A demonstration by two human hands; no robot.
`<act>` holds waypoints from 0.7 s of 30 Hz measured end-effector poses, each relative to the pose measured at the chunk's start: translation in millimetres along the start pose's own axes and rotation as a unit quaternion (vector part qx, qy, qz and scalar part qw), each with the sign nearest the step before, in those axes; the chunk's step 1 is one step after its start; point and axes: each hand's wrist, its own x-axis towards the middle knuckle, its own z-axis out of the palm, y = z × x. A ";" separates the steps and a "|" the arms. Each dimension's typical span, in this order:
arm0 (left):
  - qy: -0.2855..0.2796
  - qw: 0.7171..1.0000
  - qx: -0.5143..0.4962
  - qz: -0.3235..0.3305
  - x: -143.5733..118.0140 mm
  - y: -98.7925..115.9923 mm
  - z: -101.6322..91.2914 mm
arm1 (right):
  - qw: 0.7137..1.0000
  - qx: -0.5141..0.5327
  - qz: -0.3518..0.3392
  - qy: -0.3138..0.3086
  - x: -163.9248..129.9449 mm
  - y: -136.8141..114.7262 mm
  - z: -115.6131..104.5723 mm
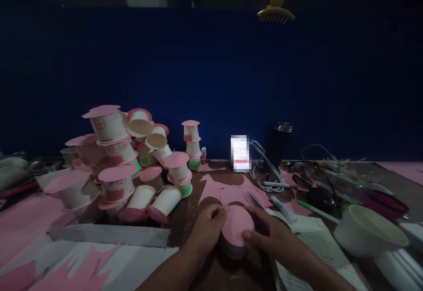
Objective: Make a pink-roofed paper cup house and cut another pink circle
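Observation:
A paper cup (233, 251) stands upside down between my hands at the table's front, with a round pink paper disc (237, 226) over its top. My left hand (207, 227) is closed at the disc's left edge, thumb and fingers pinched on the rim. On the other side, my right hand (264, 233) grips the cup, its thumb pressing on the disc's right part and its fingers behind. Just beyond the hands lie pink paper offcuts (221, 192) and what looks like scissors (254, 199). A glue tube (282, 208) rests to the right of them.
Left of my hands is a pile of pink-topped paper cups (115, 189); a small cup stack (192, 148) stands behind. A white box (109, 236) holds pink scraps. Rightward are a lit phone (240, 154), a dark bottle (279, 145), a cable (272, 172) and a white bowl (366, 233).

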 end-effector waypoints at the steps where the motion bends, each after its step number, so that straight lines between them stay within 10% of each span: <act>1: 0.000 1.000 -0.002 -0.002 -0.6 0.4 0.0 | 1.000 0.006 -0.005 -0.001 0.2 0.2 0.0; 8: -0.006 0.999 0.004 0.035 -2.3 2.3 -1.7 | 0.986 0.145 0.011 0.077 1.7 3.8 1.0; 14: 0.080 0.938 0.230 0.248 -21.0 18.8 -5.4 | 0.956 -0.205 -0.169 0.126 0.8 13.1 4.1; 21: 0.073 0.830 0.416 0.365 -32.8 18.4 3.3 | 0.888 -0.410 -0.202 0.058 -0.9 5.3 10.4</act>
